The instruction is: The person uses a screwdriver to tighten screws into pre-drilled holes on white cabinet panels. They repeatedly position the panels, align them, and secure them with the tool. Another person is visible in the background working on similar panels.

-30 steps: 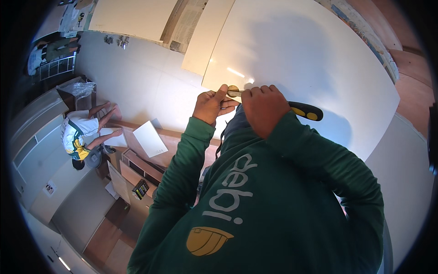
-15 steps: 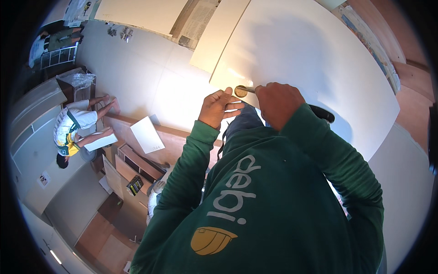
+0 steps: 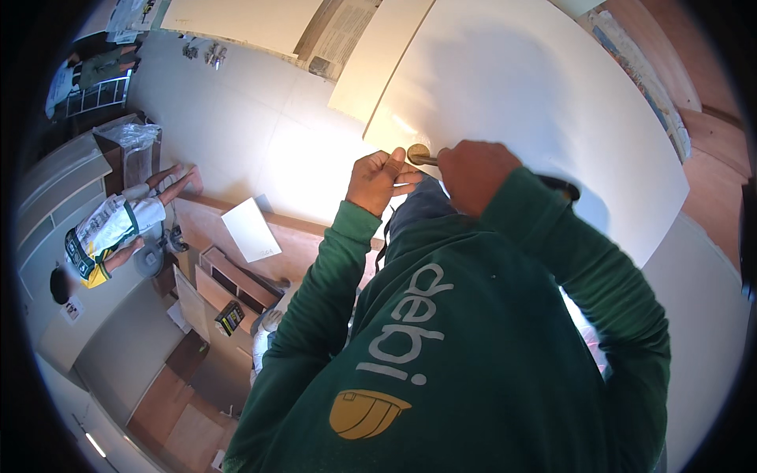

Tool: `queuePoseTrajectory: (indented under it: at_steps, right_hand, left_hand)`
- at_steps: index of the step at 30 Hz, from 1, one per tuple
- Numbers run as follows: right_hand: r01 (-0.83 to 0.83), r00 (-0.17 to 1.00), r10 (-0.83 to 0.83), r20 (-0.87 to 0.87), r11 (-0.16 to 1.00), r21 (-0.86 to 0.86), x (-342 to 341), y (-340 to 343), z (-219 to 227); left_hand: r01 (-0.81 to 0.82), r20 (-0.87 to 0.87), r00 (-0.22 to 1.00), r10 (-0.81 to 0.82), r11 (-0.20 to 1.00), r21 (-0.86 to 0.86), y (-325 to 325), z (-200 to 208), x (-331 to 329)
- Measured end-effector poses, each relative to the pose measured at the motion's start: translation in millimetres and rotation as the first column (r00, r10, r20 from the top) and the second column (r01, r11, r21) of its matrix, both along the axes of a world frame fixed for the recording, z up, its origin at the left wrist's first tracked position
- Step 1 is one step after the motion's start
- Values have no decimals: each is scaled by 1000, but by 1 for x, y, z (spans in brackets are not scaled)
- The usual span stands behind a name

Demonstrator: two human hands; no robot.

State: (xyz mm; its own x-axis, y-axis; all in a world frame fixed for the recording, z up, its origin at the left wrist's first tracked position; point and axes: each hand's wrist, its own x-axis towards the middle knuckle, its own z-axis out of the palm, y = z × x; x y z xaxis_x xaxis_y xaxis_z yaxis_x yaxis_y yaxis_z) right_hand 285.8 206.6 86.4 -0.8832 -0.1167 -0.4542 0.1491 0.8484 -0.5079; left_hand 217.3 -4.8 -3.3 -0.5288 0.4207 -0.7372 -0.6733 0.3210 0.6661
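A large white panel [image 3: 489, 87] lies in front of me, with a round wood-coloured recess [image 3: 419, 152] near its close edge. My right hand [image 3: 479, 175] is closed in a fist around a metal-shafted tool [image 3: 428, 161], whose tip reaches the recess. A dark rounded end of it seems to show beyond my right wrist; its exact kind is hidden by the fist. Just left of the recess, my left hand [image 3: 378, 180] has its thumb and fingertips drawn together. Whatever may lie between them is too small to make out.
Another person [image 3: 110, 236] bends over at the left, beside pale cabinets. A small white board [image 3: 251, 230] leans on a long wooden board nearby. Below stand brown carcass pieces [image 3: 229, 284]. Wooden sheets [image 3: 710, 150] lie at the far right.
My left thumb and fingers have drawn closer together by the recess. My right hand has shifted slightly left and down with the tool. The other person has moved left, away from the white board they held.
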Motion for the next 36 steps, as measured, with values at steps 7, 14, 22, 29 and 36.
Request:
queuePoseTrajectory:
  at_steps: [7,14,22,29,36]
  right_hand:
    - [-107,981,137,-137,973,206,-10,9,-4]
    - [-207,973,220,-65,965,162,-4,12,-10]
    - [-191,972,207,-108,971,141,-14,14,-17]
    - [-393,913,406,-31,899,193,-38,25,-12]
    - [-360,916,394,-77,892,273,-52,23,-5]
  left_hand:
    - [-55,31,998,55,998,17,2,3,6]
    - [-39,-1,999,39,999,-7,0,0,7]
    - [-88,8,996,88,996,25,3,5,12]
    - [-34,-47,998,34,999,-11,2,3,7]
    - [-57,-36,998,56,998,-23,3,6,14]
